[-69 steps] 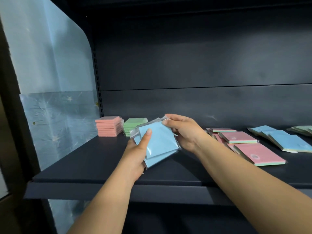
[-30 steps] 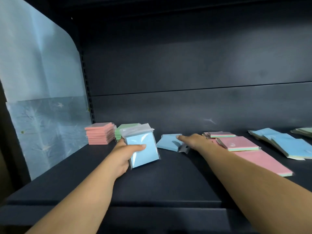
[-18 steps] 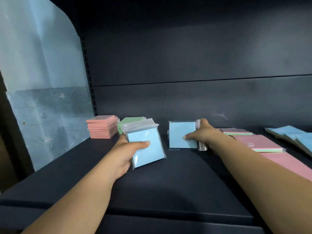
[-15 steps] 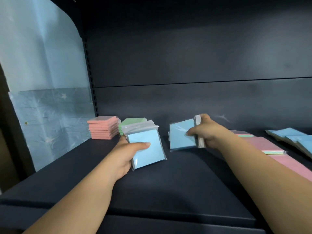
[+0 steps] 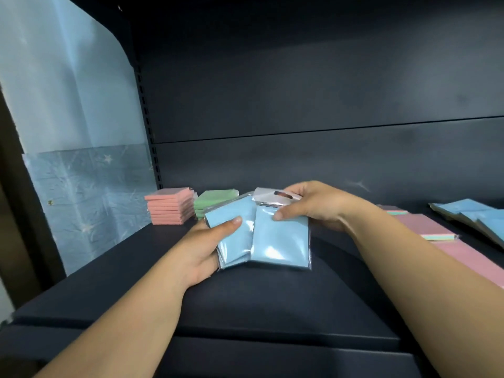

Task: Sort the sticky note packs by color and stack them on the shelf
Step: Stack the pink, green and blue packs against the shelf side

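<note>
- left hand (image 5: 203, 248) grips a small bunch of blue sticky note packs (image 5: 231, 230), thumb across the front, other fingers curled behind; exact pack count in the bunch can't be told
- right hand (image 5: 313, 207) pinches another blue pack (image 5: 281, 241) at its top, thumb on the front face, fingers behind the clear hang tab (image 5: 275, 199)
- right-hand pack overlaps the right edge of the left-hand bunch, touching it; both held above the middle of the dark shelf (image 5: 259, 304), upright and a bit tilted
- whether the lower edges touch the shelf: can't tell
- packs are in glossy clear wrap, glare on the fronts
- pink stack (image 5: 170, 205) at back left of the shelf, several packs high, neat
- green stack (image 5: 215, 200) just right of the pink stack, partly hidden behind the held blue packs
- loose pink packs (image 5: 425, 229) lie flat on the right side of the shelf, one showing a green layer at its edge
- loose blue packs (image 5: 474, 214) fanned out at far right, overlapping each other, well apart from the hands
- light blue sheet (image 5: 71, 110) with small star marks covers the left side wall
- dark back panel (image 5: 313, 105) behind everything
- both forearms bare, reaching in from the bottom of the view
</note>
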{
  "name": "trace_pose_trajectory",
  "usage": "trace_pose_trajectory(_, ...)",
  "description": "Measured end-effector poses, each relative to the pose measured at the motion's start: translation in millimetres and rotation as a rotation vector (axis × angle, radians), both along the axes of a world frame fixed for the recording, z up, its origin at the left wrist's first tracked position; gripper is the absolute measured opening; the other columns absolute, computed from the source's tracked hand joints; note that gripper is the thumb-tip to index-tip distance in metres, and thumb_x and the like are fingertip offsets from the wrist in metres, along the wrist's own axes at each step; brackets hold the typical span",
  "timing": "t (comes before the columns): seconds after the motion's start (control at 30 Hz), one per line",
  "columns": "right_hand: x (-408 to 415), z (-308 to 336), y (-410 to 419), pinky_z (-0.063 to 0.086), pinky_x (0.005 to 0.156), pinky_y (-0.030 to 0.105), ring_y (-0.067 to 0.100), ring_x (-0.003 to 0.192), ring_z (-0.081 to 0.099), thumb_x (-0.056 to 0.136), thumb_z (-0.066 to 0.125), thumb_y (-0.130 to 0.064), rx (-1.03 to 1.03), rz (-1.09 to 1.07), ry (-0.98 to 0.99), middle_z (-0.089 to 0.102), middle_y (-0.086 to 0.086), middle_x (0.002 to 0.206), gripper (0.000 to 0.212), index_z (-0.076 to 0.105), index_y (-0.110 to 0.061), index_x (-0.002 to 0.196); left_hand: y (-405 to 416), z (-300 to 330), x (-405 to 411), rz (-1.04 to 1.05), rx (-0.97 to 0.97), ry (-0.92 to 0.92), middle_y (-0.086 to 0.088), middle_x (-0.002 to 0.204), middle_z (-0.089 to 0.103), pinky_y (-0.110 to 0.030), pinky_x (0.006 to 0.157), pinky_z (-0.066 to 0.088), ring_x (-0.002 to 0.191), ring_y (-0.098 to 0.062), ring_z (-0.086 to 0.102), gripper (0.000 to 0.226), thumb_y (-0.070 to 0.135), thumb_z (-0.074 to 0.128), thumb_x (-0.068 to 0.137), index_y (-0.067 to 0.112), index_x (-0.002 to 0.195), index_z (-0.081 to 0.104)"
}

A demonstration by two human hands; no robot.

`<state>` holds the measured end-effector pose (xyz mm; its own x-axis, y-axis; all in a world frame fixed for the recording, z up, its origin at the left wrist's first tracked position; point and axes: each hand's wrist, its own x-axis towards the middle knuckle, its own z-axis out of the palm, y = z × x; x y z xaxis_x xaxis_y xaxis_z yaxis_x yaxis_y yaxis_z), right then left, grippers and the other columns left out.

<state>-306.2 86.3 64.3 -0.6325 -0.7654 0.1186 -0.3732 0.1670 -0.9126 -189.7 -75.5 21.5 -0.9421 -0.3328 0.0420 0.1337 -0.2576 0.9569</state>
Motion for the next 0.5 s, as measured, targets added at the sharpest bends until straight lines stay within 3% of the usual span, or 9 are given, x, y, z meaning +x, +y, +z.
trace_pose_trajectory(0.07, -1, -1, -5, 0.049, 0.055, 0.018, 0.009, 0.058, 0.063, 0.074, 0.074, -0.001, -0.048, -0.041, 0.009, 0.066, -0.004, 0.066, 0.020, 0.060, -0.016, 0.074, 2, -1, 1, -0.061, -0.047, -0.022, -0.006, 0.094, 0.074, -0.041, 0.070, 0.057, 0.077, -0.020, 0.071, 0.017, 0.012, 0.054, 0.088, 0.017, 0.101, 0.064)
trace_pose_trajectory(0.2, 7, -5, -15, 0.048, 0.066, 0.022, 0.011, 0.066, 0.058, 0.075, 0.074, -0.004, -0.137, -0.049, 0.074, 0.061, -0.003, 0.072, 0.022, 0.058, -0.019, 0.073, 6, -3, 2, -0.132, -0.122, -0.027, -0.004, 0.099, 0.073, -0.036, 0.076, 0.057, 0.084, -0.018, 0.071, 0.038, 0.024, 0.061, 0.068, 0.019, 0.106, 0.062)
trace_pose_trajectory(0.27, 15, -8, -21, 0.048, 0.065, 0.020, 0.009, 0.065, 0.058, 0.079, 0.071, -0.006, -0.159, -0.039, 0.112, 0.060, -0.006, 0.071, 0.021, 0.060, -0.022, 0.072, 7, -4, 2, -0.137, -0.157, -0.020, -0.004, 0.096, 0.074, -0.034, 0.077, 0.056, 0.082, -0.017, 0.071, 0.039, 0.016, 0.064, 0.065, 0.017, 0.104, 0.062)
trace_pose_trajectory(0.33, 20, -13, -29, 0.052, 0.073, 0.030, 0.013, 0.069, 0.060, 0.081, 0.068, -0.007, -0.196, -0.008, 0.089, 0.063, -0.004, 0.074, 0.019, 0.062, -0.023, 0.075, 8, -5, 1, -0.134, -0.171, -0.005, -0.005, 0.092, 0.074, -0.034, 0.077, 0.056, 0.079, -0.018, 0.071, 0.032, 0.005, 0.063, 0.071, 0.015, 0.101, 0.062)
trace_pose_trajectory(0.4, 24, -17, -34, 0.052, 0.085, 0.040, 0.018, 0.079, 0.061, 0.082, 0.068, -0.008, -0.238, 0.017, 0.029, 0.065, -0.001, 0.084, 0.016, 0.063, -0.023, 0.086, 8, -5, 0, -0.093, -0.179, 0.013, -0.006, 0.090, 0.073, -0.033, 0.075, 0.056, 0.077, -0.017, 0.071, 0.030, -0.006, 0.058, 0.078, 0.013, 0.101, 0.062)
trace_pose_trajectory(0.5, 20, -19, -37, 0.053, 0.090, 0.041, 0.020, 0.093, 0.064, 0.079, 0.073, -0.017, -0.304, -0.027, -0.207, 0.064, 0.001, 0.105, 0.048, 0.047, -0.019, 0.120, 4, -5, -1, -0.017, -0.225, 0.082, -0.009, 0.100, 0.071, -0.030, 0.074, 0.058, 0.085, -0.019, 0.070, 0.049, -0.013, 0.063, 0.073, 0.009, 0.116, 0.056)
